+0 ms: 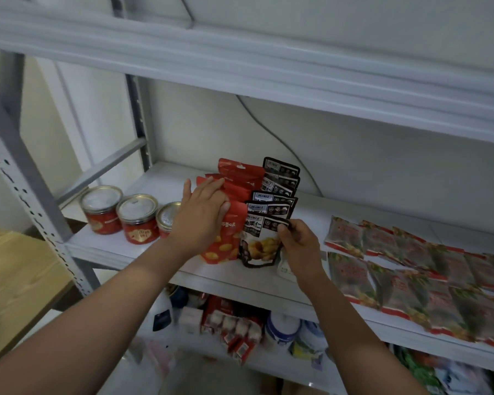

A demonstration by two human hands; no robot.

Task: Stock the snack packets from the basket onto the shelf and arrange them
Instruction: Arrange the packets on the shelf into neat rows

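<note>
On the white shelf (166, 181) stand two rows of snack packets side by side: red packets (234, 181) on the left, black packets (280, 181) on the right. My left hand (203, 212) lies flat on the tops of the front red packets, fingers straight. The front black packet (258, 242), with a chestnut picture, stands at the shelf's front. My right hand (297, 243) pinches its upper right corner. The basket is out of view.
Three red jars (137, 218) with clear lids stand left of the packets. Several flat greenish packets (411, 266) lie in two rows on the right of the shelf. The lower shelf (240, 323) holds bottles and boxes. A wooden surface (17, 280) sits at left. Another shelf (240, 67) hangs overhead.
</note>
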